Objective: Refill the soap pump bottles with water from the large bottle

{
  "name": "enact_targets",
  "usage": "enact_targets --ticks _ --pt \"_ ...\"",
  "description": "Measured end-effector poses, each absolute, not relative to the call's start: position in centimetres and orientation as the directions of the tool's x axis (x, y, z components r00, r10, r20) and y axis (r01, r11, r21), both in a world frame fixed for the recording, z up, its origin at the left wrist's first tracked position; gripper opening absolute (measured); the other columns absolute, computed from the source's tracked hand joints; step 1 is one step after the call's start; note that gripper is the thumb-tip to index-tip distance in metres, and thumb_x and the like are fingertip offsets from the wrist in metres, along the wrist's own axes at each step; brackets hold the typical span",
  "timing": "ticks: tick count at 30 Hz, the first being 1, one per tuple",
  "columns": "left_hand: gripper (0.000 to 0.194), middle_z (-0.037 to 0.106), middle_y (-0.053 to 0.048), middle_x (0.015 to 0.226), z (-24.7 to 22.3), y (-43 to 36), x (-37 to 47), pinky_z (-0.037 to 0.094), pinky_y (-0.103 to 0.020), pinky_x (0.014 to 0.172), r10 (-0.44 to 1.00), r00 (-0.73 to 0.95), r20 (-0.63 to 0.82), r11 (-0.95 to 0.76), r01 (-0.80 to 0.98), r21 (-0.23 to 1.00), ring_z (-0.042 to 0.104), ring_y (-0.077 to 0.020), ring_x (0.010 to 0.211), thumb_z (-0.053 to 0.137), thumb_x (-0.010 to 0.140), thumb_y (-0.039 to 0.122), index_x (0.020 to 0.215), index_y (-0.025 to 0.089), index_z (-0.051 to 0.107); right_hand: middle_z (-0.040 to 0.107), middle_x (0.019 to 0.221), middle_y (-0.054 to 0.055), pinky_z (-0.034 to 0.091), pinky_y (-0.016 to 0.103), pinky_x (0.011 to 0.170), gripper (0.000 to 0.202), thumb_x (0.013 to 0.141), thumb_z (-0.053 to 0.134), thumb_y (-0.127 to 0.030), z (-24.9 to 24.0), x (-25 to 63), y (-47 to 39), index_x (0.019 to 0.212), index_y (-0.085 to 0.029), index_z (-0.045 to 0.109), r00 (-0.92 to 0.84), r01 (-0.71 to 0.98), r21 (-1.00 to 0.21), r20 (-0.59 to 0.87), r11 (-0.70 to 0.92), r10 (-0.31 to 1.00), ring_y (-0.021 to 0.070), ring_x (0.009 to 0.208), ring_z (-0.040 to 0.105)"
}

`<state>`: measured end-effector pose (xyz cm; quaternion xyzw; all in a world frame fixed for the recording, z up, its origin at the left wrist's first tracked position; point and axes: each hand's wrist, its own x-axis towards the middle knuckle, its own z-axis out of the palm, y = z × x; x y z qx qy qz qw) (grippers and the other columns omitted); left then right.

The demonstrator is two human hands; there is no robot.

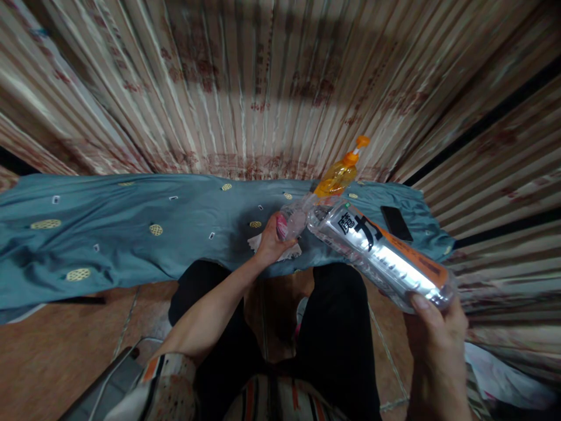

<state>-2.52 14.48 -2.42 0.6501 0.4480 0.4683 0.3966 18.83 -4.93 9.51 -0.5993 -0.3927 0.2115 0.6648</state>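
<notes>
My right hand [433,316] is wrapped round the base of a large clear bottle [381,251] with a silver and orange label. The bottle is tilted, its neck end up and to the left. My left hand [274,240] grips a smaller clear plastic bottle [295,221] with a pink patch, close to the large bottle's neck end. Whether the two bottles touch is hard to tell. A white cloth or tissue [289,252] lies beneath my left hand. Behind the bottles is an orange pump bottle [335,178].
A teal patterned cloth [188,204] covers the long surface before me. A black phone [397,223] lies on its right part. Pleated curtains [219,88] hang behind and on the right. My knees are at the front edge, and a grey object [105,380] stands lower left.
</notes>
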Motion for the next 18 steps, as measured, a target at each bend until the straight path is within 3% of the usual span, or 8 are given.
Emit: enact_targets --ticks 5,18 --pt "0.081 0.060 -0.010 0.124 -2.69 14.61 -2.55 0.046 -0.049 0.105 0.948 0.148 0.282 -0.309 0.212 0.927 0.058 -0.0296 0.120 0.086 0.059 0.027 0.129 0.020 0.046 0.064 0.115 0.005 0.021 0.071 0.113 0.055 0.070 0.080 -0.033 9.30 18.84 -4.83 0.122 -0.025 0.065 0.633 0.129 -0.968 0.246 0.214 0.734 0.0341 0.113 0.058" --pt "0.077 0.060 -0.012 0.123 -1.83 14.37 -2.48 0.047 -0.049 0.104 0.952 0.157 0.263 -0.294 0.226 0.929 0.059 -0.0299 0.118 0.085 0.059 0.023 0.126 0.017 0.047 0.065 0.114 0.005 0.020 0.070 0.114 0.056 0.069 0.080 -0.033 9.31 18.66 -4.92 0.122 -0.023 0.064 0.648 0.118 -0.973 0.225 0.196 0.728 0.0342 0.113 0.059"
